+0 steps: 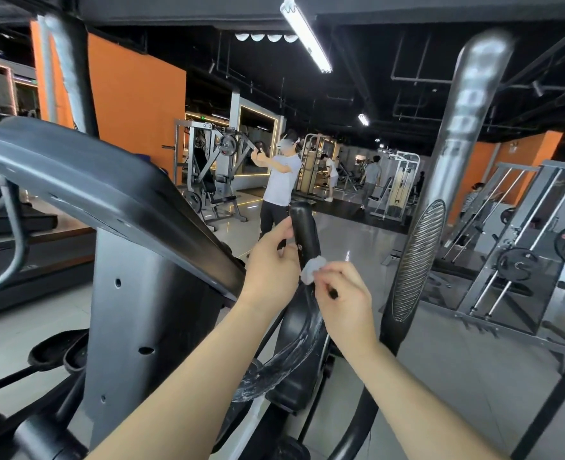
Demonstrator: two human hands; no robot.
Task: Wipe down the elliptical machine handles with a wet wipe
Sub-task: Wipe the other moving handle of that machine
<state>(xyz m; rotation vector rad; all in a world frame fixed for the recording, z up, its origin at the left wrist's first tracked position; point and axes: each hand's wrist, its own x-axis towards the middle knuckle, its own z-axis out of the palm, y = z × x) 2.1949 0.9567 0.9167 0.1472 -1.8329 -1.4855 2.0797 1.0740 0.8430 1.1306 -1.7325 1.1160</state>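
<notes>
A short black handle of the elliptical machine rises in the middle of the view and curves down to a worn, scuffed stretch below. My right hand pinches a bunched white wet wipe against the handle's right side, about halfway up. My left hand is at the handle's left side, with thumb and fingers touching the black grip. A tall silver-and-black moving handle stands upright to the right, apart from both hands.
The elliptical's dark console panel slants across the left, on a grey column. A person in a white shirt stands beyond the handle. Weight racks fill the right side; grey tiled floor lies between.
</notes>
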